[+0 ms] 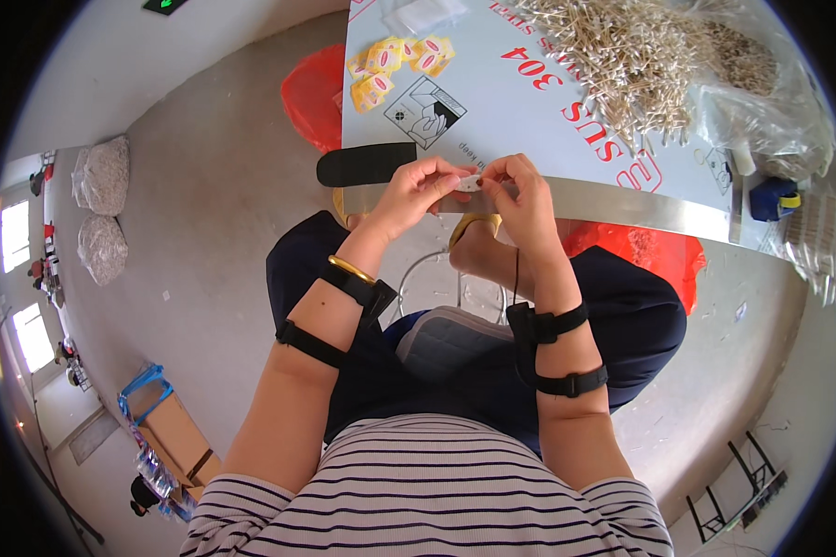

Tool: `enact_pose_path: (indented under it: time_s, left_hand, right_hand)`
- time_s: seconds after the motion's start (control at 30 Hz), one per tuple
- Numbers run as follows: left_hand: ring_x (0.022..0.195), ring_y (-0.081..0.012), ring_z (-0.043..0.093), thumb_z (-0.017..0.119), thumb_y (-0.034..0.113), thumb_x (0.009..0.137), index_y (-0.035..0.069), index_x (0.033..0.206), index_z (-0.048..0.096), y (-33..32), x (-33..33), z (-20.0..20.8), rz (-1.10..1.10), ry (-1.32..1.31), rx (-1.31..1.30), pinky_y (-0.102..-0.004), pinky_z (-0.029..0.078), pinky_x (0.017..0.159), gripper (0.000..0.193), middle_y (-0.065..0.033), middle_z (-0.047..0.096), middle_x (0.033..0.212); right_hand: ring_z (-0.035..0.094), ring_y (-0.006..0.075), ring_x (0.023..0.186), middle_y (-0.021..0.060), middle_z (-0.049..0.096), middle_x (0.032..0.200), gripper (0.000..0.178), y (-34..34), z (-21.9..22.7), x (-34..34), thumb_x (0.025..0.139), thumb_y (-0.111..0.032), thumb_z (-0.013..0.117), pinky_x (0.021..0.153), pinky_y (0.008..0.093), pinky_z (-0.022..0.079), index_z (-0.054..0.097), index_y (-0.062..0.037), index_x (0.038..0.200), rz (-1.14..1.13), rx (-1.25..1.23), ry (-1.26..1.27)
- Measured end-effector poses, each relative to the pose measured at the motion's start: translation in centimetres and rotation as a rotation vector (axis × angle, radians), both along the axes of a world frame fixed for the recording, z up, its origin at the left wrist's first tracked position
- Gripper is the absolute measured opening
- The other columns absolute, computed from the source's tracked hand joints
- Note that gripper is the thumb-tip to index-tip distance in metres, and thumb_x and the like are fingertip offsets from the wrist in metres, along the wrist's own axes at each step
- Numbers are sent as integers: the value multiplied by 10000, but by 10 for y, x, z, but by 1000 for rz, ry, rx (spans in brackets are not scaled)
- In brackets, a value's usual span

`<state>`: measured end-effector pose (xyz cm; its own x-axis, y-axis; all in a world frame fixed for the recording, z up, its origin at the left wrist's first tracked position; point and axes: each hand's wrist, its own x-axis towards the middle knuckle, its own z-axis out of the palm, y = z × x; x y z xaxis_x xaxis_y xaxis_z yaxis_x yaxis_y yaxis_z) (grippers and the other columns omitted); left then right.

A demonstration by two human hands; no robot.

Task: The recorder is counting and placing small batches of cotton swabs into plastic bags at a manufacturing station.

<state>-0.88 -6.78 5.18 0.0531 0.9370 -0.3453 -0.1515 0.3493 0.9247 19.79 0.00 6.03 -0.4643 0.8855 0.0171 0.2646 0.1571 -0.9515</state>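
Both of my hands meet at the near edge of the table, pinching a small white piece (pixel 470 184) between them. It has a few dark specks, and its kind is too small to make out. My left hand (pixel 422 192) grips its left end with thumb and fingers. At its right end, the fingertips of my right hand (pixel 522 193) are closed on it. Just left of my left hand lies a flat black strip (pixel 367 165) with a rounded end, overhanging the table's left edge.
Thin sticks like cotton swabs (pixel 636 65) are heaped on the metal-topped table (pixel 492 121), beside clear plastic bags (pixel 762 121). Small yellow packets (pixel 381 70) lie at the far left. A blue tape measure (pixel 773 200) sits near the right edge. Red bags (pixel 311 97) show beside the table.
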Motion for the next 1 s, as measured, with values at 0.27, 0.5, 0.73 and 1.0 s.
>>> enact_pose_path:
  time_s: [0.27,0.5,0.73,1.0]
  left_hand:
    - [898,-82,724,685,200,1066,59,1180,700,-6,16,11,96,-14,-17,-207,453,631,182,-32,756,1245]
    - [736,-22,531,806,90,937,65,1172,705,-24,22,68,197,403,351,-188,417,627,258,13,715,1094]
    - [751,-9,547,802,34,919,58,990,756,-49,23,144,213,487,443,-191,379,595,88,-12,746,1126]
    - [713,3,553,804,-7,907,48,977,791,-75,27,180,256,570,518,-195,355,555,90,-12,776,1078]
  right_hand:
    - [659,169,893,58,673,989,104,4,-6,4,945,-58,749,825,315,527,697,-9,1021,6,-142,33]
    - [605,83,977,-12,687,1042,139,-3,37,13,1032,-111,714,907,250,478,669,-28,1133,160,-410,361]
    - [601,133,966,10,672,980,108,-28,89,9,983,-85,747,872,302,497,711,-29,1068,166,-234,457]
    - [613,234,941,56,666,942,113,-55,139,6,885,-57,821,871,353,499,795,-52,994,82,202,354]
